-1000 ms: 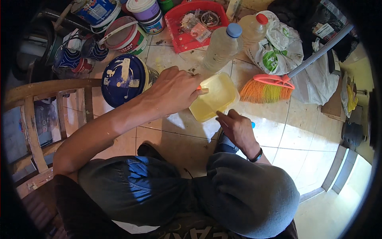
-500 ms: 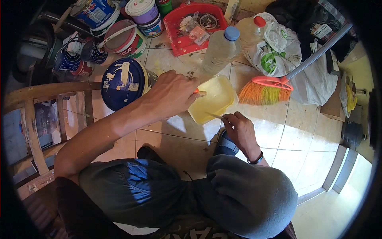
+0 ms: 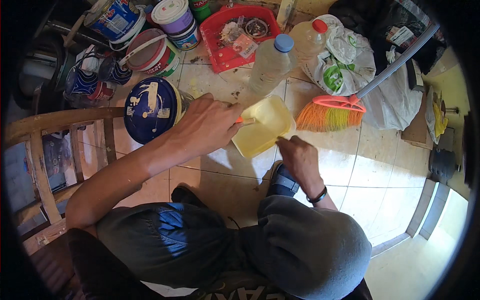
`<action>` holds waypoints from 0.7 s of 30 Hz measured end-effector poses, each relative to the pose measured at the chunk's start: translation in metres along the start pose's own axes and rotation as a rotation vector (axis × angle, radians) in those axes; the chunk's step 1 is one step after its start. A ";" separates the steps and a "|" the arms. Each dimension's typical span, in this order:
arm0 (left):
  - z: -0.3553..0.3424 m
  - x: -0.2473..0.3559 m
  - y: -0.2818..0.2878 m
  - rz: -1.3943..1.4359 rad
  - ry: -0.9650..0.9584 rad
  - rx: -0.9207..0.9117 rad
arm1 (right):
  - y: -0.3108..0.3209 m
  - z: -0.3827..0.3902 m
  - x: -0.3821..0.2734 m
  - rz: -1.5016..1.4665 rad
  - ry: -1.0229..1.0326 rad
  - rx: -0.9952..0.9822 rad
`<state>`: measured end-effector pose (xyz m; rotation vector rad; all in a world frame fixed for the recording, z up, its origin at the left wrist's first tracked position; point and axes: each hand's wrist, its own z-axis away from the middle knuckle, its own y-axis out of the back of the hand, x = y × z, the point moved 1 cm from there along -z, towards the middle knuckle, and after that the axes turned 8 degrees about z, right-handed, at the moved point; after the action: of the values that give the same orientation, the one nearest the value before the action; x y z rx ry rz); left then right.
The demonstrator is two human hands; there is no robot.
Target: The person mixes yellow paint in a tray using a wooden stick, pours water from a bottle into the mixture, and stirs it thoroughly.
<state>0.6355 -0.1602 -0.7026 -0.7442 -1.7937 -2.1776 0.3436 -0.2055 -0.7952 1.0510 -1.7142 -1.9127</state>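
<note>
On the floor ahead sits a shallow yellow plastic tub (image 3: 286,111) with pale yellow liquid-looking stuff inside. My left hand (image 3: 209,122) is closed over its left side, gripping a small orange-handled tool with a tan end (image 3: 247,121) that points into the tub. At the tub's near right corner, my right hand (image 3: 300,157) is pinched, knuckles up. The thin stick seen in it a moment earlier is now mostly hidden behind the fingers. A dark blue paint bucket lid (image 3: 149,107) with cream smears lies left of my left hand.
Behind the tub stand a blue-capped bottle (image 3: 272,62) and a red-capped bottle (image 3: 309,37). A red dustpan (image 3: 215,47) holds litter. An orange-bristled broom (image 3: 330,115) lies right, by plastic bags (image 3: 345,60). Several paint tubs and a wooden chair (image 3: 37,155) are left.
My right hand has turned and shifted slightly up and left, so the stick is scarcely visible. My left hand has moved a little left, and the tool's end now shows more. The whole view shifts slightly.
</note>
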 end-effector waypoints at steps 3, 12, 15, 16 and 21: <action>-0.001 -0.003 0.005 -0.001 0.044 -0.005 | 0.001 0.006 -0.020 -0.095 0.014 -0.041; -0.002 -0.001 0.004 -0.008 -0.003 0.096 | 0.019 -0.019 0.023 -0.094 -0.158 0.086; -0.002 0.002 0.004 -0.011 0.008 0.065 | 0.009 -0.009 0.005 -0.089 -0.065 0.073; -0.001 0.001 0.003 0.018 0.026 0.037 | 0.004 -0.003 -0.005 -0.114 -0.034 0.042; -0.001 -0.004 -0.003 0.012 0.022 -0.006 | 0.008 0.016 -0.022 -0.248 -0.001 -0.051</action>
<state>0.6371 -0.1607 -0.7072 -0.7278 -1.7689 -2.1759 0.3446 -0.1807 -0.7816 1.2953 -1.5877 -2.0928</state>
